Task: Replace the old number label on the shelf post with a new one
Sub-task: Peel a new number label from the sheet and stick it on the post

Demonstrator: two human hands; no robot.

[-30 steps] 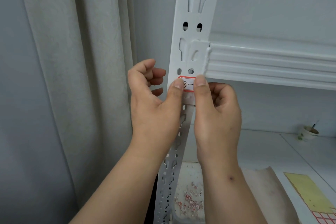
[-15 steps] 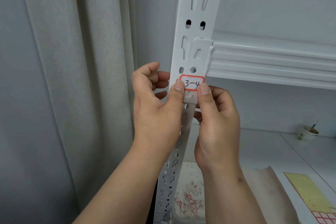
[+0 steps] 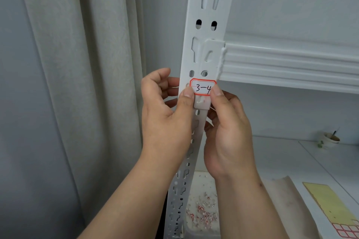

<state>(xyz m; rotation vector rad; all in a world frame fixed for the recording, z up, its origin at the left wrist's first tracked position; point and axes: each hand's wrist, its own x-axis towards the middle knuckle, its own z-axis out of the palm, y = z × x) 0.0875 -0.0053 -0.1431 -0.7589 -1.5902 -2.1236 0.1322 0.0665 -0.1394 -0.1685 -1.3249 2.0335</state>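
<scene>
A white perforated shelf post [image 3: 206, 31] runs up the middle of the view. A red-bordered label [image 3: 203, 85] reading "3-4" is stuck on it just below the shelf beam [image 3: 291, 64]. My left hand [image 3: 165, 114] presses its thumb on the label's lower left corner, with its fingers curled at the post's left edge. My right hand [image 3: 229, 132] presses its thumb on the lower right corner, fingers curled beside the post. A small white tab [image 3: 202, 104] shows between the thumbs, under the label.
A pale curtain [image 3: 87, 83] hangs close on the left. Below the post a white tray [image 3: 200, 182] holds red-and-white paper scraps [image 3: 202, 214]. A yellow sheet of blank red-bordered labels [image 3: 330, 205] lies at the lower right, and a small cup [image 3: 328, 138] stands further back.
Both thumbs have slid from the label's top down to its lower corners, uncovering the "3-4" writing. My hands have dropped slightly with them.
</scene>
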